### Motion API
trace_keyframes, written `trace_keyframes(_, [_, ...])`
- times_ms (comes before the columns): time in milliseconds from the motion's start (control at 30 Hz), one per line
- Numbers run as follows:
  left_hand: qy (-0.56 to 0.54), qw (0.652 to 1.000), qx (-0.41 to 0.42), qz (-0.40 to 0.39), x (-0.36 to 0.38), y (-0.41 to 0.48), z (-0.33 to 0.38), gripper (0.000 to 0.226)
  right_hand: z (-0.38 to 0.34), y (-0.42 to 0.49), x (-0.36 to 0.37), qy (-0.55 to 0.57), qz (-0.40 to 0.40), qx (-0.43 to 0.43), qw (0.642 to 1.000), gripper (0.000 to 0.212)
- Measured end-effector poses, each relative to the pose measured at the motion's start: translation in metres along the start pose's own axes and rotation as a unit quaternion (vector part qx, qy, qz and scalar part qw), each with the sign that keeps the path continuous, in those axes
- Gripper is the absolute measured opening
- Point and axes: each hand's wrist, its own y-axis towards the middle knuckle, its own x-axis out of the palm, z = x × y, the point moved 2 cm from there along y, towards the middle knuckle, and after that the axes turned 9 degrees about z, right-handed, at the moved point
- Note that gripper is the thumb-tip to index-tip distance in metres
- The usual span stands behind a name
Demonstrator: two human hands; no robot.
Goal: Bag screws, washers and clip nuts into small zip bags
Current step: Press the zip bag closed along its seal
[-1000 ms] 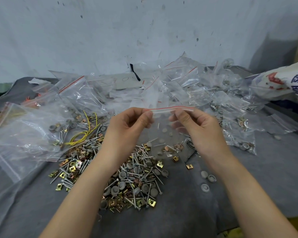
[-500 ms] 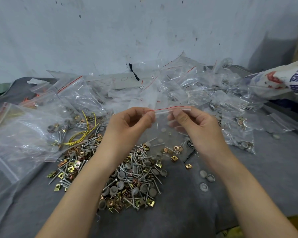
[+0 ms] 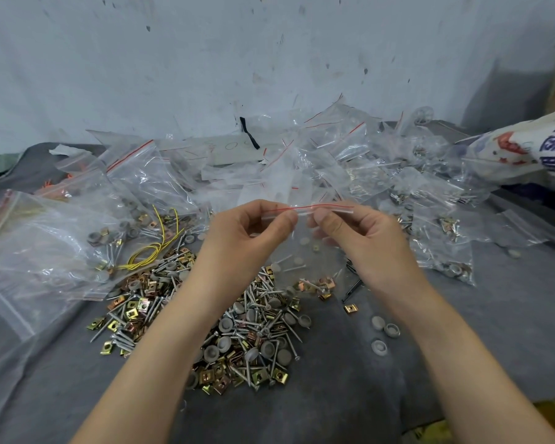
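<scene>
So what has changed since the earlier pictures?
The left hand and right hand drew slightly closer together along the red-lined top of the small zip bag, so the gap between the thumbs is narrower. Nothing was taken up or let go: both still pinch the bag. The pile of screws, washers and clip nuts lies as before.

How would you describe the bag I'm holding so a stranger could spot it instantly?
Start at the heap of screws, washers and clip nuts on the grey cloth. Above it, the left hand and right hand pinch the small zip bag by its red-lined top. Unlike the bags piled behind, it alone is hand-held.
</scene>
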Motion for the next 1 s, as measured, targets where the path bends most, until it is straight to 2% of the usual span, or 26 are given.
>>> trace_keyframes(300, [0.004,0.999,0.047,-0.003,0.0063,-0.0036,0.0059,0.007,-0.0019,-0.0023,0.0022,-0.008,-0.035,-0.024,0.999,0.013])
trace_keyframes(433, [0.016,0.998,0.058,0.004,0.0064,-0.0041,0.0051,0.006,0.0,-0.0016,0.0013,-0.011,-0.018,-0.024,0.999,0.005])
trace_keyframes(633, [0.039,0.997,0.064,0.019,0.0063,-0.0022,0.0025,0.005,-0.0001,-0.0005,0.0025,-0.03,-0.001,-0.031,0.999,0.004])
trace_keyframes(1000, [0.036,0.998,0.045,0.037,0.0021,-0.0011,-0.0015,0.007,0.0045,0.0011,-0.0042,-0.047,0.013,-0.025,0.998,0.011])
